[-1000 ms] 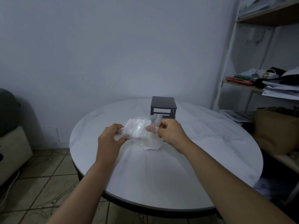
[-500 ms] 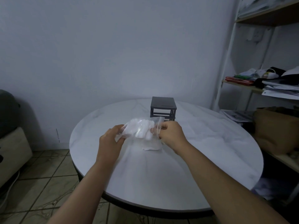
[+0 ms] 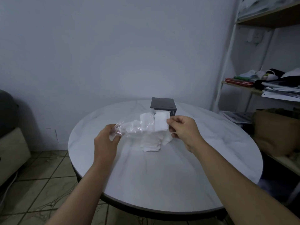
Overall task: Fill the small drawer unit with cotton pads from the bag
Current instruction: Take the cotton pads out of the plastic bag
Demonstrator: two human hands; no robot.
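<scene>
- The plastic bag [image 3: 131,127] was gripped by the left hand [image 3: 105,140], and a cotton pad [image 3: 161,121] was pinched by the right hand [image 3: 183,129].
- The drawer unit [image 3: 163,103] was set at the tabletop's [image 3: 162,176] far edge.
- The pad was best drawn out flat, with the bag steadied.

— What's on the right?
— A white shelf [image 3: 224,88] stacked with papers [image 3: 282,93], and a brown cardboard box [image 3: 276,132] lower down.
— Elsewhere?
— A round white marbled desk [image 3: 162,184] and a tiled floor [image 3: 40,184].

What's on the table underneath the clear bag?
A loose pile of white cotton pads lies on the table below the bag. The bag and the held pads in the right hand cover its far part, so the count is unclear.
</scene>
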